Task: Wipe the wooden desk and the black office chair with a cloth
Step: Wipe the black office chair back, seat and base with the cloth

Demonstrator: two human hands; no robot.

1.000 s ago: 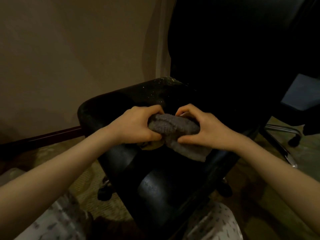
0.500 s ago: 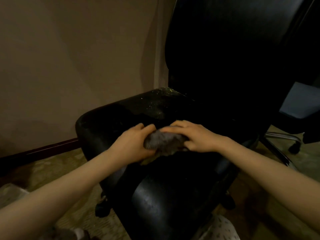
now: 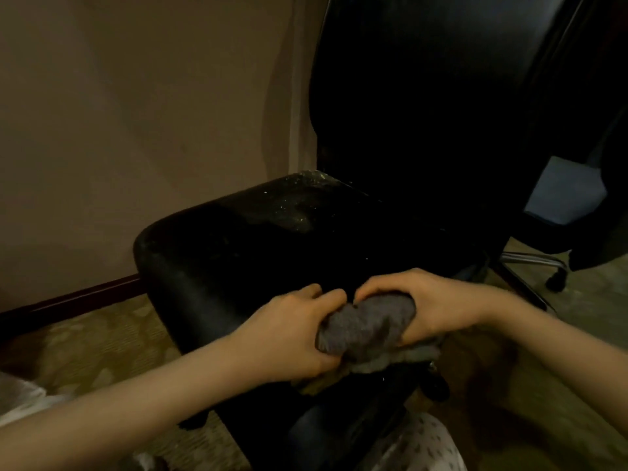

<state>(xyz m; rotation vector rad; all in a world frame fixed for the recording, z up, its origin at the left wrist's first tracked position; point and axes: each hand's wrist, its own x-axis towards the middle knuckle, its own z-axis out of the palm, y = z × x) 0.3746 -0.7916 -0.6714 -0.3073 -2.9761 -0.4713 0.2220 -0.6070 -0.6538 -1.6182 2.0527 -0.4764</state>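
Observation:
The black office chair (image 3: 238,253) fills the middle of the view, its seat turned toward me and its tall backrest rising at the upper right. Pale dust specks cover the back left part of the seat. A bunched grey cloth (image 3: 367,324) lies above the seat's front right edge. My left hand (image 3: 292,338) grips its left end and my right hand (image 3: 428,307) grips its right end from above. The wooden desk is not in view.
A beige wall with a dark skirting board (image 3: 68,300) runs along the left. Patterned carpet (image 3: 102,338) covers the floor. The chair's metal base arm and a castor (image 3: 557,277) stick out at the right. Patterned trousers (image 3: 421,447) show at the bottom.
Both hands and the cloth have come back toward me, from the middle of the seat to its front right edge. The camera has tilted, so more of the backrest shows.

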